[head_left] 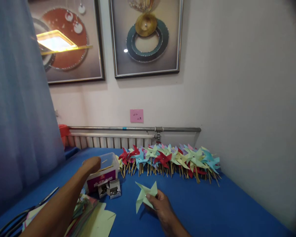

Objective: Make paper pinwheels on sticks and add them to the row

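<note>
The right hand (161, 205) has its grip closed on a pale green pinwheel (145, 195), thumb and fingers pinching the folded paper near its lower right blade and holding it just above the blue worktop (207, 207). The left hand (91, 164) reaches forward into a clear tub (108, 163), fingers curled at its rim over the wooden sticks (102, 169) that lie inside; whether that grip has closed on a stick cannot be told. Just in front of the tub stand two small open boxes (110, 190) of metal pins. Under the left forearm lies a stack of coloured paper (93, 217), and scissors (22, 215) lie beside it at the left edge. Beyond the hands, a row of finished pinwheels (170, 159) in red, blue, green and yellow on sticks leans along the back of the worktop, in front of a radiator (108, 140). A pink note (136, 116) is stuck on the wall above.
</note>
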A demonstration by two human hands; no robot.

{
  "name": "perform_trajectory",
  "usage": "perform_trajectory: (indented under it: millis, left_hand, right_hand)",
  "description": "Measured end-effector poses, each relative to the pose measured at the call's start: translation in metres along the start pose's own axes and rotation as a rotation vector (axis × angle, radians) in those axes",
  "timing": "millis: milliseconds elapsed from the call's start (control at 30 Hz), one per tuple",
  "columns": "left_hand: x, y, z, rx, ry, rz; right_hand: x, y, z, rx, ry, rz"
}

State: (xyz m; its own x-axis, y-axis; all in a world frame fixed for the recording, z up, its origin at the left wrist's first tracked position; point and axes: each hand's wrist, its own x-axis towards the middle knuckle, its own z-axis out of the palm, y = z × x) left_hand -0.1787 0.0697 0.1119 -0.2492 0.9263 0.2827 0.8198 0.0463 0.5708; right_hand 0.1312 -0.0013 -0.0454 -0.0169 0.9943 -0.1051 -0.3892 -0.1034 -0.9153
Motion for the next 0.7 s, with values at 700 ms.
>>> perform_trajectory:
  millis: [700]
  left_hand:
    - [-0.125, 0.049, 0.122, -0.645, -0.301, 0.129]
  right_hand:
    - [-0.019, -0.037, -0.001, 0.075, 0.089, 0.029]
